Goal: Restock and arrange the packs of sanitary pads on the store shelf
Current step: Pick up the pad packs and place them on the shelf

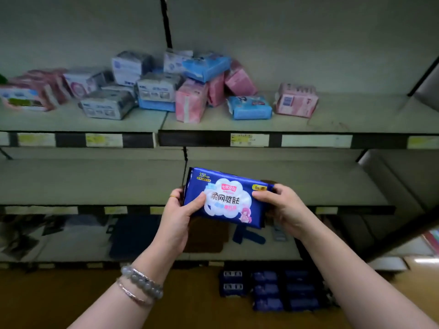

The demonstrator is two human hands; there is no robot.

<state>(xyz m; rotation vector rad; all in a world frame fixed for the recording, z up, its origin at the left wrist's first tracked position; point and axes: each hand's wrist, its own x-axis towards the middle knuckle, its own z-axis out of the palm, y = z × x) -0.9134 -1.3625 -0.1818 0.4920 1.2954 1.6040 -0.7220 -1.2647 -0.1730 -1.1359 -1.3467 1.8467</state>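
Step in hand: placing one pack. You hold the dark blue pack (225, 198) in both hands, printed face toward you, slightly tilted, clear of every shelf.

Left hand (180, 214) grips the left end, thumb on the front and the other fingers wrapped behind. Right hand (282, 207) grips the right end the same way, thumb near the top right corner, the other fingers behind and mostly hidden. Both grasps are closed on the pack.

Relative to your fingers:
- middle shelf (95, 181): just beyond the fingertips, bare board showing either side of the pack.
- upper shelf (356, 115): well above them.
- jumbled heap of packs (166, 89): on the upper shelf, up and left of your left fingers.
- light blue pack (251, 108) and pink pack (295, 100): lying apart from the heap, above your right fingers.
- floor stock (273, 290): more dark blue packs, below your right wrist.

Judgement: early in the task. The heap is unsorted and most of the dark blue stock is on the floor.

Next move, as I read it: push forward onto the middle shelf and set the pack down label out, starting a row from one end. Keep both grips until it's seated, then let go.

Risk: the wrapper looks glossy and the pack soft, so it may slip or flop if stood alone. The edge price tags (249, 140) are too blurred to tell which slot is its own.
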